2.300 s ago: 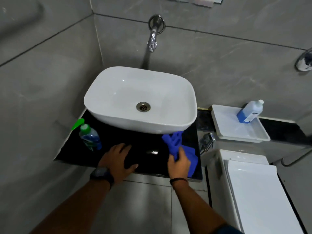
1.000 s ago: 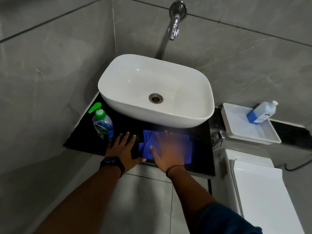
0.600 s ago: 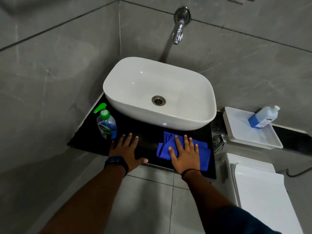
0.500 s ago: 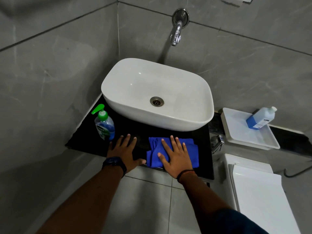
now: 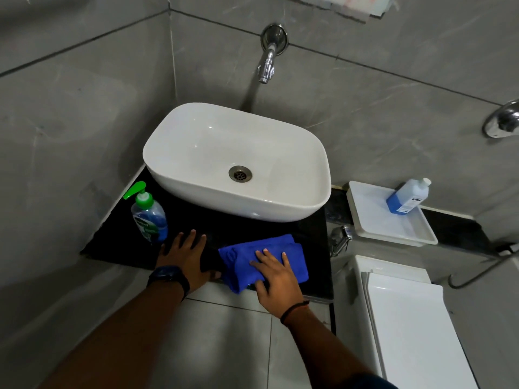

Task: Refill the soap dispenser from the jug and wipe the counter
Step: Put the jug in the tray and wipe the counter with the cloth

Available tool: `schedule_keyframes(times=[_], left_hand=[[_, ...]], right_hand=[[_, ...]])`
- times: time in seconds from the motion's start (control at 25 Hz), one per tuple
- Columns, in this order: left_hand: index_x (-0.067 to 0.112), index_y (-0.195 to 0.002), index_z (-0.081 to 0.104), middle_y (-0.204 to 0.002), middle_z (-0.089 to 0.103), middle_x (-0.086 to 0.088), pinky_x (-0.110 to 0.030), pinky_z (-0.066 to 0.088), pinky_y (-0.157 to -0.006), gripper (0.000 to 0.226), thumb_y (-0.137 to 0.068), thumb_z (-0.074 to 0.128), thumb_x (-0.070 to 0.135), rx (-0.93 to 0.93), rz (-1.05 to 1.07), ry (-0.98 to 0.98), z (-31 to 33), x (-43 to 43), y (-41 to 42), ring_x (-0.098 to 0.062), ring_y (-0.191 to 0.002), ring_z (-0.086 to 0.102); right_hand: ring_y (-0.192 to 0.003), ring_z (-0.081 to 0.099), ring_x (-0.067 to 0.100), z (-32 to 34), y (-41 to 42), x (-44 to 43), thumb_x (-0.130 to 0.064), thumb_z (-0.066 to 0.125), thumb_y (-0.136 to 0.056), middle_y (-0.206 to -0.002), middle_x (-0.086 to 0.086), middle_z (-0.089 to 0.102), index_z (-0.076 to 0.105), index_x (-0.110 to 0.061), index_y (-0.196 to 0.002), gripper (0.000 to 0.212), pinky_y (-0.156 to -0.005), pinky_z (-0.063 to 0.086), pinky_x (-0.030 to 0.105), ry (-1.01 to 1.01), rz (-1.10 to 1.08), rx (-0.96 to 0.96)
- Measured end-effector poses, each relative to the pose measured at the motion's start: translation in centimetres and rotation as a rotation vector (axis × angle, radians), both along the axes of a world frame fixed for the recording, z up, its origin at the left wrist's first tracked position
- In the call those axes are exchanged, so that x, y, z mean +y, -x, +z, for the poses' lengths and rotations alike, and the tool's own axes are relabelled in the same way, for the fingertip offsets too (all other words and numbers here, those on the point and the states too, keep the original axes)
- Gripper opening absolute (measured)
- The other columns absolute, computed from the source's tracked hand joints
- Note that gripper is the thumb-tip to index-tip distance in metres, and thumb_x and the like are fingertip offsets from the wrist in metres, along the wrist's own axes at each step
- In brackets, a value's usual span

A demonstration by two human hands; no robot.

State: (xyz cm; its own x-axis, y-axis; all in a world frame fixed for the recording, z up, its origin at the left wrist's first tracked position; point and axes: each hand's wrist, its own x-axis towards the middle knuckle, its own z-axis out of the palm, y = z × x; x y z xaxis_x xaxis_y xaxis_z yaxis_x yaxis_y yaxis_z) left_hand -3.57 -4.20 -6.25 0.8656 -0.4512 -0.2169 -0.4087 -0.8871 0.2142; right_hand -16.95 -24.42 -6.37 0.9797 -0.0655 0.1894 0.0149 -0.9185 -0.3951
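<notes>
Fingers (image 5: pixel 269 255) of my right hand (image 5: pixel 276 273) lie spread and flat on top of the blue cloth (image 5: pixel 292 252), palm pressing it down onto the black counter (image 5: pixel 247 230) near the front edge. I am not pinching the cloth; it sits bunched and folded under my hand, with one corner hanging just over the counter's lip. My left hand (image 5: pixel 184 258) rests flat on the counter just beside the cloth, fingers loosely spread and pointing toward the basin, thumb close to the cloth's left edge, holding nothing. I wear a dark watch (image 5: pixel 168 276) on that wrist.

My soap dispenser (image 5: pixel 148 217), clear with blue liquid and a green pump, stands upright on the counter's left side, just beyond my left fingertips. A white basin (image 5: pixel 295 203) sits on the counter behind both hands. Off to the right, well apart, the jug (image 5: pixel 407 199) of blue liquid leans tilted in a white tray (image 5: pixel 393 234).
</notes>
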Motion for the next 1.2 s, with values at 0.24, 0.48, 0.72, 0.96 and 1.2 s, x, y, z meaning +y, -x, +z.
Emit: schedule_keyframes(times=[0.24, 0.48, 0.72, 0.96, 1.2], left_hand=[[0.029, -0.125, 0.049, -0.129, 0.049, 0.002, -0.032, 0.040, -0.095, 0.073, -0.064, 0.065, 0.065, 0.056, -0.128, 0.263, 3.0, -6.1, 1.6, -0.022, -0.117, 0.045], [0.027, -0.125, 0.048, -0.125, 0.051, 0.002, -0.029, 0.035, -0.102, 0.067, -0.069, 0.060, 0.063, 0.070, -0.427, 0.434, 6.5, -22.7, 5.0, -0.018, -0.120, 0.046], [0.033, -0.119, 0.050, -0.122, 0.053, 0.006, -0.029, 0.040, -0.095, 0.059, -0.068, 0.058, 0.063, 0.121, -0.491, 0.435, 4.8, -40.2, 4.1, -0.018, -0.116, 0.049], [0.026, -0.129, 0.042, -0.127, 0.047, 0.001, -0.036, 0.043, -0.090, 0.071, -0.071, 0.057, 0.063, 0.143, -0.413, 0.298, -0.3, -51.1, -1.3, -0.022, -0.116, 0.046], [0.021, -0.145, 0.006, -0.156, 0.008, -0.003, -0.038, 0.015, -0.112, 0.099, -0.070, 0.046, 0.073, 0.058, -0.410, 0.133, -4.6, -55.3, -3.8, -0.023, -0.141, 0.010]], right_hand=[[-0.074, 0.056, 0.005, 5.6, -0.7, -3.9, -0.012, 0.053, -0.081, -0.082, -0.001, 0.064, 0.062, -0.014, -0.094, 0.016, -0.068, 0.041, 0.015, -0.537, -0.422, -0.390], [-0.062, 0.051, -0.004, 10.8, 1.9, -18.4, -0.027, 0.051, -0.082, -0.066, -0.010, 0.054, 0.055, -0.021, -0.078, 0.008, -0.057, 0.037, 0.017, -0.589, -0.718, -0.570], [-0.066, 0.055, 0.015, 9.3, 0.2, -36.2, -0.016, 0.055, -0.085, -0.070, 0.000, 0.062, 0.058, -0.017, -0.079, 0.007, -0.062, 0.040, 0.030, -0.496, -0.765, -0.275], [-0.085, 0.060, 0.034, 5.9, -8.3, -51.2, 0.003, 0.050, -0.079, -0.089, 0.016, 0.069, 0.069, -0.008, -0.096, 0.028, -0.073, 0.048, 0.038, -0.356, -0.620, 0.077], [-0.101, 0.061, 0.031, -2.5, -8.3, -54.0, 0.003, 0.068, -0.076, -0.108, 0.014, 0.068, 0.068, -0.007, -0.104, 0.030, -0.089, 0.042, 0.029, -0.406, -0.470, -0.019]])
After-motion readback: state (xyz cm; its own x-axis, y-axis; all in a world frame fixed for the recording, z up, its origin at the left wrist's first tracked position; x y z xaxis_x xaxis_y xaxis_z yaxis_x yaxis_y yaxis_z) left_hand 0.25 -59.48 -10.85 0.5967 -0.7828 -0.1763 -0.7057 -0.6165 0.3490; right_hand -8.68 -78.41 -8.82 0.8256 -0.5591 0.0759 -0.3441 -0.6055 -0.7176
